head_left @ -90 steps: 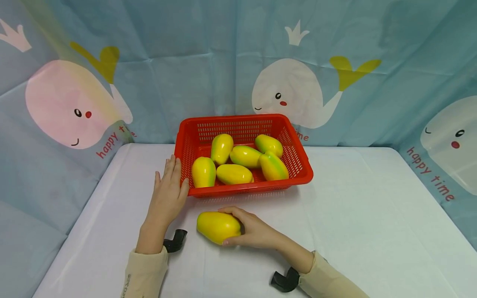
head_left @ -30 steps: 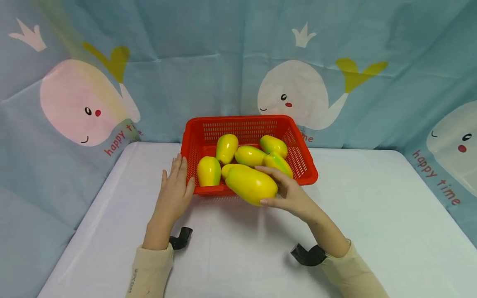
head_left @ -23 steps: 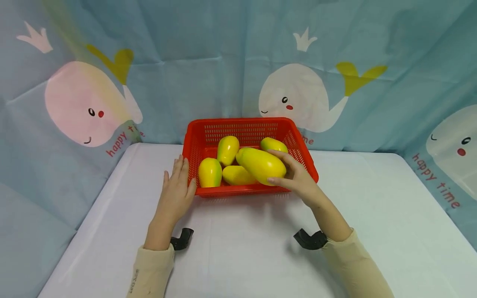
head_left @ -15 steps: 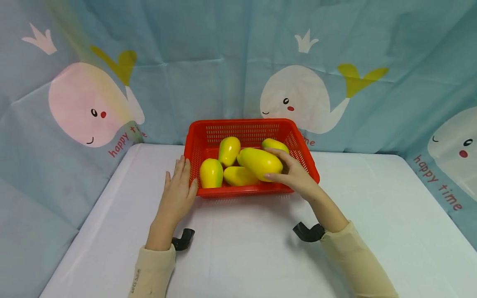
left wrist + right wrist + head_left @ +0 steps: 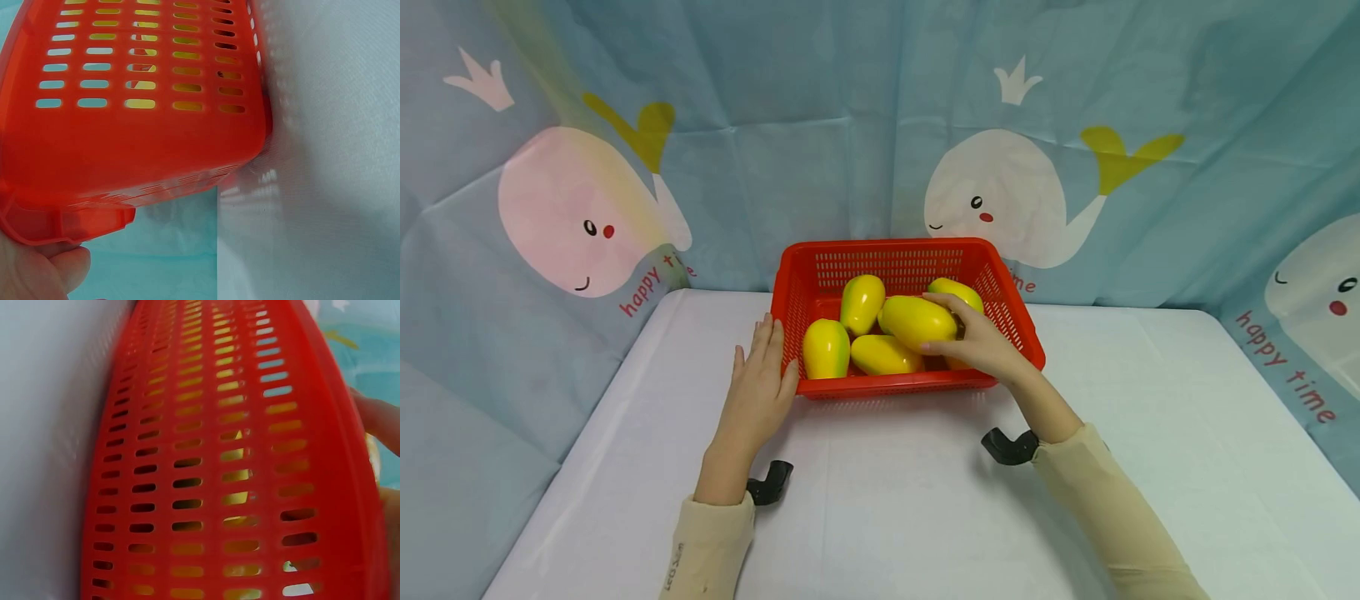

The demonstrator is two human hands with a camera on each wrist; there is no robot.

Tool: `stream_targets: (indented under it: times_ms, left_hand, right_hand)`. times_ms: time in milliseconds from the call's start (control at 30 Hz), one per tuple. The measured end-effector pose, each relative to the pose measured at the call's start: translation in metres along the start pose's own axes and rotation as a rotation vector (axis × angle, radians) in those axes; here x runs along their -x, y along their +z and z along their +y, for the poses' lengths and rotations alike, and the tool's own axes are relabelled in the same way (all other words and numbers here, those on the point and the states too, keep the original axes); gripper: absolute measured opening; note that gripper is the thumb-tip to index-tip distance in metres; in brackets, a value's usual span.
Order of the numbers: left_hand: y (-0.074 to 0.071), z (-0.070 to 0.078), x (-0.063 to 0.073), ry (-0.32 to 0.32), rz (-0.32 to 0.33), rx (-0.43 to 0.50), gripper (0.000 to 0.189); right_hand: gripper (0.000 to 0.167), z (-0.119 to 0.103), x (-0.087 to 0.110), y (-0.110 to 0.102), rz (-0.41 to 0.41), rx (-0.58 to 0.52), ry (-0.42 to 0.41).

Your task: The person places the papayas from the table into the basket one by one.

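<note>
My right hand (image 5: 981, 342) grips a yellow mango (image 5: 916, 322) from its right end, thumb in front and fingers over the far side. The mango is inside the red plastic basket (image 5: 891, 384), over other mangoes, partly covering them. Around it lie several yellow-green mangoes, among them one (image 5: 826, 348) by the left wall and another (image 5: 862, 304) further back. My left hand (image 5: 756, 387) rests along the basket's left rim with fingers straight. In the left wrist view, part of the left hand (image 5: 37, 272) touches the rim corner. The basket's slotted wall (image 5: 206, 450) fills most of the right wrist view.
A white-covered table (image 5: 887, 500) carries the basket near its back edge. Behind and at both sides hangs a blue curtain (image 5: 790, 183) printed with whales. A black curved piece is attached at each wrist.
My right hand has lifted the mango from the table in front, carried it over the front rim and lowered it into the basket's right part. The left hand has stayed on the rim.
</note>
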State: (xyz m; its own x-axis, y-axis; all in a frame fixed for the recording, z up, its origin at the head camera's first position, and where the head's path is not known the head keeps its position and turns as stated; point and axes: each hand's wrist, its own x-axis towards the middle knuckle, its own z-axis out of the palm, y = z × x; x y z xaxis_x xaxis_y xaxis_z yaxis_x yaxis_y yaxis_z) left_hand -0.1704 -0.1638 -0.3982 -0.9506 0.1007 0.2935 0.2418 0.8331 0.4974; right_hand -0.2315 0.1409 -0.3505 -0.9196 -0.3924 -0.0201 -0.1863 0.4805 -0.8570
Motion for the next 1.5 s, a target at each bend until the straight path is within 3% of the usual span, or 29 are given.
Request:
stream_targets:
  times_ms: [200, 433, 600, 767, 967, 1233, 1500]
  left_hand:
    - [-0.001, 0.0, 0.0, 0.004, 0.001, 0.002, 0.061]
    - [0.0, 0.0, 0.0, 0.003, 0.007, 0.002, 0.061]
    - [0.0, 0.001, 0.0, 0.004, 0.008, 0.002, 0.061]
    - [0.001, 0.0, 0.0, 0.007, 0.008, 0.002, 0.062]
    - [0.0, 0.0, 0.0, 0.006, 0.007, 0.008, 0.062]
    - [0.001, 0.0, 0.0, 0.005, 0.01, 0.012, 0.062]
    - [0.001, -0.001, -0.001, -0.004, 0.002, 0.013, 0.062]
  right_hand:
    - [0.073, 0.002, -0.01, 0.002, -0.01, 0.008, 0.043]
    - [0.071, 0.001, -0.02, 0.005, -0.047, -0.09, 0.107]
    - [0.07, 0.0, -0.025, 0.005, -0.035, -0.074, 0.125]
    - [0.071, 0.0, -0.028, 0.005, 0.007, -0.081, 0.121]
    - [0.074, 0.002, -0.029, 0.007, -0.007, -0.061, 0.116]
    - [0.069, 0.002, -0.027, 0.008, 0.027, -0.123, 0.104]
    - [0.06, 0.007, -0.027, 0.007, 0.148, -0.14, 0.02]
